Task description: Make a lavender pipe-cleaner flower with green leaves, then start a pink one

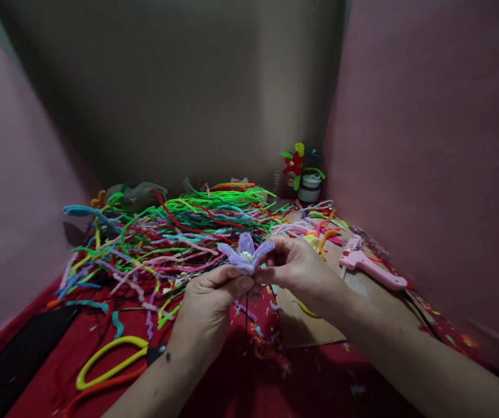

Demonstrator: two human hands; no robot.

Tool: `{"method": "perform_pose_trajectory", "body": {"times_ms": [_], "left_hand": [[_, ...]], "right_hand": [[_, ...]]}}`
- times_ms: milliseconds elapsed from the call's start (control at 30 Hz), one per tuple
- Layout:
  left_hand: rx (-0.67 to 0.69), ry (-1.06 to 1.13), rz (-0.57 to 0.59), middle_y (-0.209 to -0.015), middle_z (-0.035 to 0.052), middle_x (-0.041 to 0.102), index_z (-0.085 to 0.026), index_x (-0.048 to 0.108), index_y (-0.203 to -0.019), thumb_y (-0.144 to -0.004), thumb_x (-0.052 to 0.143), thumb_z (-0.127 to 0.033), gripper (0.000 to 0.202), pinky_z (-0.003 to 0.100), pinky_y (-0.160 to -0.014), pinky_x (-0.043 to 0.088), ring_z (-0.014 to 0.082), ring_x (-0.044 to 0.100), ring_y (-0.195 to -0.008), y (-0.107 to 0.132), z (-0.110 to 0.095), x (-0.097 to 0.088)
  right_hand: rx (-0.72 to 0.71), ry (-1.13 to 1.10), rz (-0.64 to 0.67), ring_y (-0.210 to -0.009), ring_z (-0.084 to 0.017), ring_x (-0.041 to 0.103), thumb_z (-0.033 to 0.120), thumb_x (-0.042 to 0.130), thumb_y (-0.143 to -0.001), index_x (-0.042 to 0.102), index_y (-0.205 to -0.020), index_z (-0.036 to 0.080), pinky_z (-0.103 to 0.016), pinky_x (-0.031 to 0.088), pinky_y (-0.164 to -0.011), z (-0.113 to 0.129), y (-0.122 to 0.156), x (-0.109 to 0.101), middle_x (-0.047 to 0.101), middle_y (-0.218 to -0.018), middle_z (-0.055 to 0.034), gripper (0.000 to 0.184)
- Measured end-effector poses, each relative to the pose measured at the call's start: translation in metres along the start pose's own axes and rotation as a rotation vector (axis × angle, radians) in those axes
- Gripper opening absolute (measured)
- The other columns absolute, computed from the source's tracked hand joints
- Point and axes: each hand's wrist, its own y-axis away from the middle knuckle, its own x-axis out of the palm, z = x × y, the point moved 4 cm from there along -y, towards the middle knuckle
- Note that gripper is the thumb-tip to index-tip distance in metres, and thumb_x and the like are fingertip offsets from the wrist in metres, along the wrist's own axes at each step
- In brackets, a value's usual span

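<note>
Head view: the purple flower (246, 253) sits at the centre of the clock face, held up in front of us above the red cloth (53, 371). Our left hand (201, 316) comes in from 7 o'clock, thumb and forefinger closed on the underside of the bloom. Our right hand (297, 267) meets it from 3 o'clock, fingers bent and nearly together below the right petal; we cannot tell whether they grip or merely touch.

Method note: we judge the step to be work at the flower's base, where petals and stem meet. The left pinch is best firm but light, since the fuzzy pile probably flattens under pressure. The right fingers should press low and close to the join, petal by petal, without dragging the centre sideways.

Appearance: soft, fuzzy lilac; petals fan out at about 10, 12 and 2 o'clock, curving up around a cluster of pale yellow stamens (246, 255). A thin dark stem (246, 316) hangs toward 6 o'clock.

Surroundings: multicoloured fuzzy stems (206, 215) spread from 8 to 12 o'clock, scissors (112, 371) at 8, a pink glue gun (375, 271) at 3, cardboard (304, 325) at 4.
</note>
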Motion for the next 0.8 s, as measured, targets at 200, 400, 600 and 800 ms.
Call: {"method": "perform_pose_trajectory", "body": {"times_ms": [200, 400, 600, 800], "left_hand": [[0.014, -0.013, -0.023, -0.062, 0.0016, 0.068, -0.016, 0.072, -0.062, -0.057, 0.075, -0.013, 0.006, 0.024, -0.062, 0.049, 0.0129, 0.059, -0.060, 0.004, 0.000, 0.001], [0.024, -0.078, 0.038, -0.065, 0.0019, 0.069, -0.018, 0.074, -0.068, -0.061, 0.074, -0.017, 0.006, 0.025, -0.066, 0.048, 0.0130, 0.059, -0.062, 0.006, 0.000, -0.003], [-0.070, -0.087, 0.130, -0.066, 0.0040, 0.068, -0.015, 0.074, -0.069, -0.065, 0.071, -0.017, 0.005, 0.027, -0.068, 0.048, 0.0148, 0.060, -0.064, 0.006, 0.002, -0.003], [-0.159, -0.014, 0.087, -0.057, 0.0038, 0.065, -0.014, 0.072, -0.062, -0.051, 0.080, -0.021, 0.015, 0.022, -0.051, 0.048, 0.0124, 0.057, -0.051, 0.004, -0.003, 0.001]], "right_hand": [[-0.062, 0.064, -0.063, -0.052, -0.008, 0.050, 0.012, 0.060, -0.064, 0.058, -0.065, 0.015, -0.021, 0.041, -0.051, 0.014, 0.017, 0.006, 0.055, -0.058, 0.0031, 0.004], [-0.066, 0.119, -0.082, -0.047, -0.008, 0.043, 0.029, 0.053, -0.077, 0.055, -0.057, 0.014, -0.022, 0.034, -0.045, 0.017, 0.021, 0.000, 0.049, -0.052, 0.0016, 0.025], [-0.015, 0.033, -0.038, -0.043, -0.007, 0.040, 0.029, 0.052, -0.078, 0.055, -0.057, 0.014, -0.021, 0.031, -0.042, 0.004, 0.016, -0.001, 0.048, -0.050, 0.0021, 0.026], [-0.018, -0.092, 0.073, -0.044, -0.006, 0.044, 0.040, 0.057, -0.076, 0.057, -0.060, 0.013, -0.020, 0.036, -0.044, 0.008, 0.017, -0.003, 0.052, -0.053, 0.0015, 0.031]]}}
